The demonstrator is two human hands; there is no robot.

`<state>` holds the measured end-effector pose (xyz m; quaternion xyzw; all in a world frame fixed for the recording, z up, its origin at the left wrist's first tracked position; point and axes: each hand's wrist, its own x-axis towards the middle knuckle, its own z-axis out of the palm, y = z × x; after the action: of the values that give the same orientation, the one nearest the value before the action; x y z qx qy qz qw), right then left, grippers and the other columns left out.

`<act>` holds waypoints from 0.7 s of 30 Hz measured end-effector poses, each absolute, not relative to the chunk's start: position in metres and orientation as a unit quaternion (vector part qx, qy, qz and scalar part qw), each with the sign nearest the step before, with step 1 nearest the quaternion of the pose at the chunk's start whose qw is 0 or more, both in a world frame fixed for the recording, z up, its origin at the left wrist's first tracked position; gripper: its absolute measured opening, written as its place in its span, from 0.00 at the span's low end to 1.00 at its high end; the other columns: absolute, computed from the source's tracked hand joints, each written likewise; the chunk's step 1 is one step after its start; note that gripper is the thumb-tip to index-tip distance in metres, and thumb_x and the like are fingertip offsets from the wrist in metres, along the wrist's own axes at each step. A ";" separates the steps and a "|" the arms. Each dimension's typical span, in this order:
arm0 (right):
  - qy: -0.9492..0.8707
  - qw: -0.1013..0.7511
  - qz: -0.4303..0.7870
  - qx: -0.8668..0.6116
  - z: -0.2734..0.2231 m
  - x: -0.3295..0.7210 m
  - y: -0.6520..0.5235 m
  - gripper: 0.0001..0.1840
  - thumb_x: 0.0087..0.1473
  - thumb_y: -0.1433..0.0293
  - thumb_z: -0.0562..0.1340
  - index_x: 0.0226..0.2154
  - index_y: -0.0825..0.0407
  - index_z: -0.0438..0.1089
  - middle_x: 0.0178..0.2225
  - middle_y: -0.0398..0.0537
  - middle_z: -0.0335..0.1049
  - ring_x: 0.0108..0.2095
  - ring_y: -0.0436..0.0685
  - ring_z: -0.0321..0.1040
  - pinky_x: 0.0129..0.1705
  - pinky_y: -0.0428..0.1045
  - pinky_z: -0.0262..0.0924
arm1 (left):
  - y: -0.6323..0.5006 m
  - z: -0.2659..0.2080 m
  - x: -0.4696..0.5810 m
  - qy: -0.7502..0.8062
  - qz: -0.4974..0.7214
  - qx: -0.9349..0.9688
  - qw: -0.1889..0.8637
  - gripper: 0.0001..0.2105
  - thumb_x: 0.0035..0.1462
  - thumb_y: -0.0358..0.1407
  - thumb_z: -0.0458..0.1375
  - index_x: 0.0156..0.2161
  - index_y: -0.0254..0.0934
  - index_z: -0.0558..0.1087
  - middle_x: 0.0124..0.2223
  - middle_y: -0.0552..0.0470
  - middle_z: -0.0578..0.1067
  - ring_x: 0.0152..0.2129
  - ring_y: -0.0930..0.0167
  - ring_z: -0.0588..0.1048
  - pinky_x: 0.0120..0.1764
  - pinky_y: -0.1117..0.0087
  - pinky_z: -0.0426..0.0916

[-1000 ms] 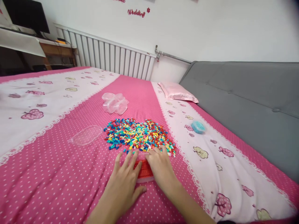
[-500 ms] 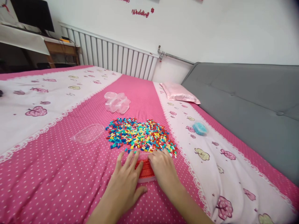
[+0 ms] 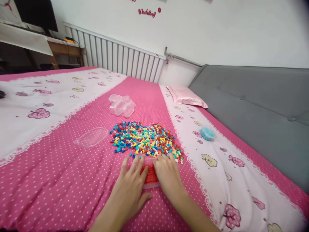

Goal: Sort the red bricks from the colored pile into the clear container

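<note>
A clear plastic container (image 3: 151, 186) with red toy bricks (image 3: 151, 176) lined up in it lies on the bed in front of me. My left hand (image 3: 132, 180) rests over its left side, fingers spread and thumb apart. Over the right side, my right hand (image 3: 167, 170) has its fingers curled down at the bricks; whatever is between its fingertips is hidden. Just beyond both hands spreads a heap of small building bricks (image 3: 147, 138) in red, blue, yellow, teal and white.
Left of the heap lies a clear lid (image 3: 93, 137). Farther back are stacked empty clear containers (image 3: 122, 106). A container of light-blue pieces (image 3: 207, 133) stands to the right, near a pink pillow (image 3: 185, 96) and the grey headboard (image 3: 253, 96).
The view has shifted very slightly. Both hands keep nearly the same position at the container, and the heap looks the same.
</note>
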<state>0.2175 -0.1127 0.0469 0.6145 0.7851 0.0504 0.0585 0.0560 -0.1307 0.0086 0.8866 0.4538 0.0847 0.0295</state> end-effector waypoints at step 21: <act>0.801 0.056 0.059 0.593 0.041 0.219 -0.109 0.11 0.68 0.75 0.59 0.40 0.54 0.78 0.43 0.53 0.77 0.49 0.63 0.69 0.51 0.58 0.58 | -0.131 0.012 0.058 0.457 0.060 0.887 0.031 0.38 0.61 0.60 0.56 0.66 0.33 0.66 0.72 0.36 0.53 0.70 0.46 0.53 0.68 0.35 0.43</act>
<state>0.2185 -0.1087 0.0412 0.5932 0.8009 0.0593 0.0565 0.0578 -0.1307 0.0121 0.8868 0.4572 0.0601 0.0309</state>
